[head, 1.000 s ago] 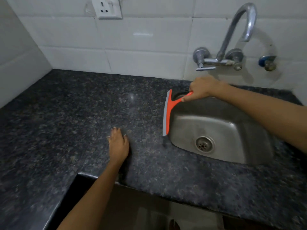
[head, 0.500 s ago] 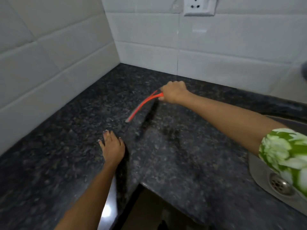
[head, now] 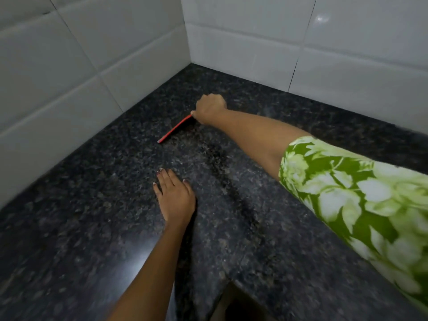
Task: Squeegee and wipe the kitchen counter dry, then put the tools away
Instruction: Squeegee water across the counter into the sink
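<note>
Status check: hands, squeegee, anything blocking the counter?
Right hand grips the red squeegee, blade down near the back corner. Left hand flat on the dark counter. Nothing in the blade's way.

A red-orange squeegee [head: 174,129] lay against the black, grey-speckled granite table [head: 266,239]. Glossy white wall tiles [head: 254,38] with dark grout lines rose behind, and a sleeve [head: 361,200] carried a green-and-white floral print.

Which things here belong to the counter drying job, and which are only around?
Job: red squeegee, held by the right hand; black granite counter; left hand flat on it.
Only around: white wall tiles.
</note>
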